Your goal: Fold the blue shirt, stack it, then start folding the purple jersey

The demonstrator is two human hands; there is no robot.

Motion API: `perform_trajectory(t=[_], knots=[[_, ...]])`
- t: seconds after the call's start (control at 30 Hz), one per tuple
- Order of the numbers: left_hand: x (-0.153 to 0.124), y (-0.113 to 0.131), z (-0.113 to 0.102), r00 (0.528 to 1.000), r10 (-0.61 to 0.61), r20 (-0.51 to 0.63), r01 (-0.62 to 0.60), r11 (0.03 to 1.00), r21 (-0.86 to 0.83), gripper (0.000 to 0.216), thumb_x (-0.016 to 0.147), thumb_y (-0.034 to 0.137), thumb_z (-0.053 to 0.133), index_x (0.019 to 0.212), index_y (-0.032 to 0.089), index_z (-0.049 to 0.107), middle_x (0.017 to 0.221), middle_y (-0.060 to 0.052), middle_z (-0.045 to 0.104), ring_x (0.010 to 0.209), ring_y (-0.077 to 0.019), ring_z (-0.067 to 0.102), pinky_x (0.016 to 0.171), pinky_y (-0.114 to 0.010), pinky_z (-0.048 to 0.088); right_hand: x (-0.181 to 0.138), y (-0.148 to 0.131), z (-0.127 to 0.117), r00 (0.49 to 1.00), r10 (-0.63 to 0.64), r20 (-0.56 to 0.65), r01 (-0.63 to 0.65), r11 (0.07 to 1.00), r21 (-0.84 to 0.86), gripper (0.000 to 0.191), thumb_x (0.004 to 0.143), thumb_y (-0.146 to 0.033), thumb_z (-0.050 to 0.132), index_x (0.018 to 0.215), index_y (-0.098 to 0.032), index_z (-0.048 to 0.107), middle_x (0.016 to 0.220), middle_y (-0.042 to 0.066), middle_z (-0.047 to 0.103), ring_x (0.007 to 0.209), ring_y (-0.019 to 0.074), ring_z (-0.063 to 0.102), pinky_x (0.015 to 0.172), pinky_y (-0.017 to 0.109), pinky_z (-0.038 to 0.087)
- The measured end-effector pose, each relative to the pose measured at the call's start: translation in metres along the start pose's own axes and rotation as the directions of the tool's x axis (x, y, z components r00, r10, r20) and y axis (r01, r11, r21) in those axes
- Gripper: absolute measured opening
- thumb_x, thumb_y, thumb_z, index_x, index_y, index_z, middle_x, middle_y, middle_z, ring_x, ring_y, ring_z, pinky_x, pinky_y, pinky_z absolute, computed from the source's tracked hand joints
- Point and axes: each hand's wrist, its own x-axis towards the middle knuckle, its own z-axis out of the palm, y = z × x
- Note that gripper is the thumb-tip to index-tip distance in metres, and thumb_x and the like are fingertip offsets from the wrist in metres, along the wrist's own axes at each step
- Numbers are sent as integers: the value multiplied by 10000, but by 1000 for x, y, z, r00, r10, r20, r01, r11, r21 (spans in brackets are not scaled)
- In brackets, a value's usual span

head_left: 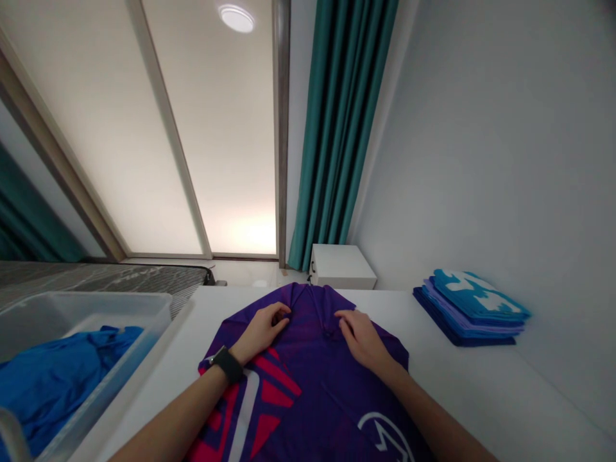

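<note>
A purple shirt (pixel 312 372) with red and white print lies spread over the white table, its far edge gathered into creases. My left hand (pixel 262 330), with a dark watch band at the wrist, rests on the shirt's upper left part. Its fingers are curled in toward the thumb on the fabric. Across from it, my right hand (pixel 362 337) is on the upper right part, fingertips drawn together at a crease in the cloth. The exact grip under the fingertips is partly hidden. A white curved logo shows near my right forearm.
On the right of the white table (pixel 433 398), a stack of folded blue and purple clothes (pixel 474 308) lies near the wall. A translucent bin (pixel 156 321) with blue clothing (pixel 72 366) stands at left. Beyond the table are a white cabinet (pixel 341 264) and a green curtain (pixel 341 128).
</note>
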Motion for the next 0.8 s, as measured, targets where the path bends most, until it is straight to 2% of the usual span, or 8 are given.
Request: perform_trajectory(t=[0.07, 0.13, 0.2, 0.27, 0.37, 0.53, 0.67, 0.8], knots=[[0, 0, 0, 1000, -1, 5, 1, 1000, -2, 171, 849, 267, 546, 974, 189, 632, 785, -19, 649, 712, -174, 592, 671, -282, 445, 9, 16, -11, 988, 151, -41, -155, 984, -90, 251, 923, -206, 401, 1010, -195, 635, 999, 72, 689, 956, 214, 602, 876, 340, 400], [1, 1, 1, 1000, 0, 11, 0, 1000, 4, 170, 845, 260, 544, 970, 187, 632, 783, -20, 646, 708, -174, 590, 669, -282, 444, 18, 32, -20, 954, 299, 3, -293, 937, -190, 250, 922, -241, 409, 957, -187, 651, 950, 75, 700, 926, 216, 617, 840, 326, 402], [1, 2, 1, 1000, 3, 16, -4, 1000, 13, 165, 835, 248, 545, 961, 186, 632, 786, -21, 645, 707, -172, 587, 669, -280, 444, 27, 42, -23, 912, 407, 61, -375, 883, -281, 299, 939, -322, 404, 885, -185, 665, 934, 89, 710, 932, 233, 627, 834, 339, 397], [1, 3, 1, 1000, 5, 18, -6, 1000, 21, 162, 824, 239, 546, 950, 185, 632, 785, -22, 643, 704, -171, 582, 668, -280, 444, 35, 46, -20, 883, 460, 97, -409, 854, -321, 367, 942, -419, 407, 840, -183, 668, 930, 106, 717, 945, 254, 634, 847, 363, 390], [0, 3, 0, 1000, 4, 15, -4, 1000, 28, 163, 815, 239, 544, 940, 186, 634, 775, -23, 640, 700, -174, 579, 668, -284, 446, 48, 46, -10, 867, 482, 130, -428, 851, -303, 357, 905, -480, 478, 850, -179, 662, 929, 116, 720, 952, 272, 639, 856, 388, 389], [0, 2, 1, 1000, 6, 6, -6, 1000, -6, 168, 829, 280, 540, 933, 197, 642, 784, -29, 651, 717, -184, 593, 674, -291, 453, 59, 50, 1, 887, 439, 144, -401, 887, -231, 161, 887, -318, 534, 900, -193, 636, 882, 49, 714, 852, 201, 649, 756, 301, 414], [2, 0, -4, 999, -22, -48, 21, 1000, -17, 168, 823, 313, 548, 903, 200, 645, 735, -19, 647, 672, -182, 592, 644, -287, 455, 60, 61, -7, 920, 380, 97, -359, 916, -181, 150, 912, -253, 499, 943, -173, 622, 885, 49, 700, 821, 165, 639, 695, 247, 419], [10, -8, -26, 980, -69, -185, 83, 994, 69, 211, 822, 309, 527, 948, 198, 655, 688, -7, 628, 620, -176, 575, 627, -288, 459, 65, 75, -22, 940, 333, 67, -318, 932, -172, 142, 883, -173, 526, 965, -165, 641, 923, 56, 708, 869, 169, 648, 752, 251, 440]])
